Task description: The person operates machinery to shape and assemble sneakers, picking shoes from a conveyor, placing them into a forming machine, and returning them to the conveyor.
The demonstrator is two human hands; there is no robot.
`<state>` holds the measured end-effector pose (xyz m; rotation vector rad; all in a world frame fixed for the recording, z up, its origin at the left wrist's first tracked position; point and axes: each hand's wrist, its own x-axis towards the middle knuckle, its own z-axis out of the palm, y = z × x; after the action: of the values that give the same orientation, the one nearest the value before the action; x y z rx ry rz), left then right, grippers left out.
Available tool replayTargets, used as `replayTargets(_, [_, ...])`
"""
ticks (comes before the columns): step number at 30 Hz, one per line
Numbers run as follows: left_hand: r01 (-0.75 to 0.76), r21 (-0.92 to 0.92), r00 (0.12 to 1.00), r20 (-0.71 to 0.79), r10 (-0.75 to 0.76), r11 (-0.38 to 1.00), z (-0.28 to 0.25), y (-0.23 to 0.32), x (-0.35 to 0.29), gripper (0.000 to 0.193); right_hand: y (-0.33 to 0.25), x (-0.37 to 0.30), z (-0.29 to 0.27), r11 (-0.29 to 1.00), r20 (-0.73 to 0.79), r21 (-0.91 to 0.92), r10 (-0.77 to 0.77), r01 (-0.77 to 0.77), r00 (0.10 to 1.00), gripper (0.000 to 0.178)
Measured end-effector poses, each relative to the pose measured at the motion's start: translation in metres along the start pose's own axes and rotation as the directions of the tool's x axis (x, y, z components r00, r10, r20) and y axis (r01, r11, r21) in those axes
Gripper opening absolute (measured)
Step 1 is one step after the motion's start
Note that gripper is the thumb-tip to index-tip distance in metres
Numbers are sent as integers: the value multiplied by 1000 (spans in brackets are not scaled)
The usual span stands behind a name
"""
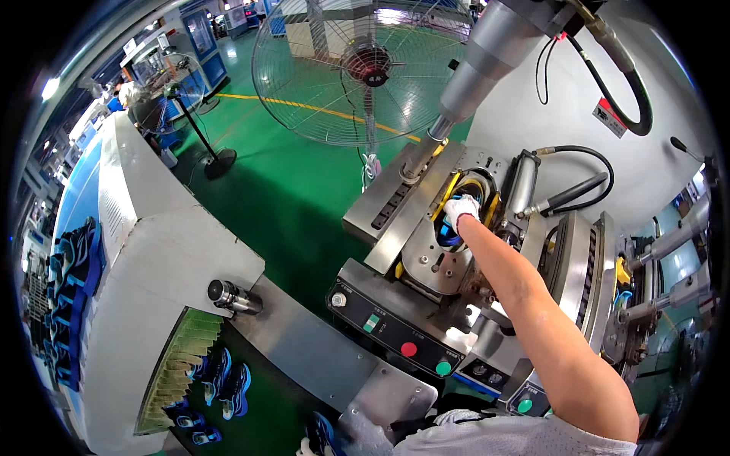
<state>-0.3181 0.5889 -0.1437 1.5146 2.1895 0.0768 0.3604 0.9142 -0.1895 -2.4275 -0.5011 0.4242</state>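
Note:
My right arm reaches forward into a metal pressing machine [430, 262]. The white-gloved right hand [461, 208] is closed on a blue sports shoe [449, 233] sitting in the machine's oval, yellow-edged recess. Much of that shoe is hidden under the glove and the recess walls. At the lower edge, my left hand [306, 448], also in a white glove, shows only in part. It grips a dark shoe with blue trim [322, 432], cut off by the frame's edge.
Several blue-black shoes [236, 390] lie in a green-lit opening, left. More shoes [74, 292] line the far-left belt. A flask [234, 296] lies on a metal ledge. A control panel [391, 323] with coloured buttons fronts the machine. A large fan [367, 64] stands beyond; a thick cylinder [487, 61] slants overhead.

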Motion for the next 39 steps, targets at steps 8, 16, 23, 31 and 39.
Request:
replayTargets(8, [162, -194, 944, -257, -209, 968, 101, -64, -27, 68, 17, 32, -47, 983, 174, 140, -144, 121, 974, 17])
replayTargets(16, [140, -385, 928, -270, -257, 912, 91, -124, -46, 71, -37, -289, -81, 701, 67, 468, -635, 538, 770, 65])
replayTargets(23, [-226, -256, 875, -478, 80, 940, 23, -140, 37, 64, 178, -419, -14, 228, 356, -709, -701, 667, 618, 97])
replayTargets(31, [302, -91, 688, -669, -283, 949, -102, -337, 234, 78, 111, -468, -54, 729, 329, -547, -263, 410, 907, 103])
replayTargets(39, [-60, -64, 744, -668, 2, 996, -91, -412, 309, 44, 202, -572, -74, 552, 433, -766, 63, 330, 899, 90])
